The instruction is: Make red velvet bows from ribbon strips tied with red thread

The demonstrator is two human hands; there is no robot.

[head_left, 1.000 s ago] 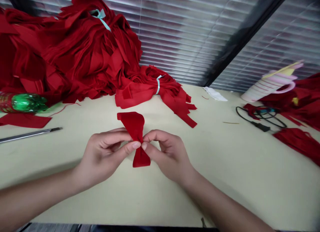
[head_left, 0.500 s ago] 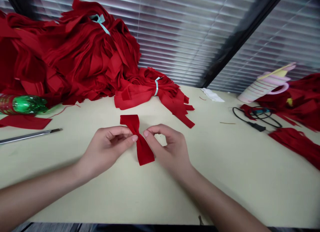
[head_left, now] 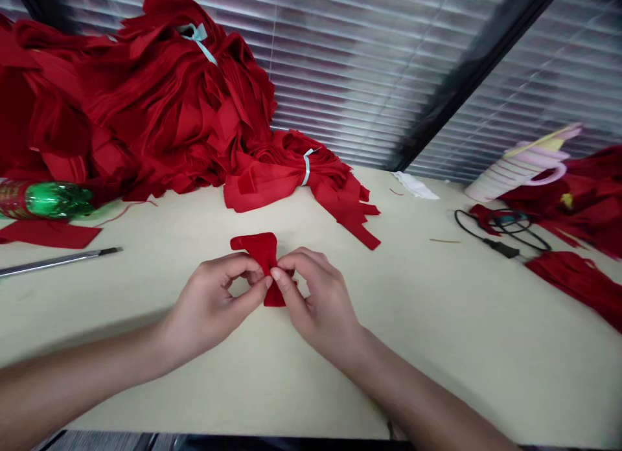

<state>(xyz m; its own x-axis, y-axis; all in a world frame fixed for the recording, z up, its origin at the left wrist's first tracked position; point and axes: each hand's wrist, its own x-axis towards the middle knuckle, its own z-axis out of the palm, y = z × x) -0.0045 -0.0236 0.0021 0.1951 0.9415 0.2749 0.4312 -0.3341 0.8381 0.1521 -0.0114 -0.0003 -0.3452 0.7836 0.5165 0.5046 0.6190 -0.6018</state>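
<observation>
Red fabric bow (head_left: 257,247), long axis running away from the person, pinched at its waist by fingertips of the left hand (head_left: 214,302) and right hand (head_left: 318,302) from either side!

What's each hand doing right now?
Left hand: closed, pinching the red fabric piece.
Right hand: closed, pinching the same red fabric piece.

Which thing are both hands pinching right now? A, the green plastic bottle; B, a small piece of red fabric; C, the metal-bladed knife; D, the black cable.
B. The left hand and the right hand both pinch the small red fabric piece at its middle.
</observation>
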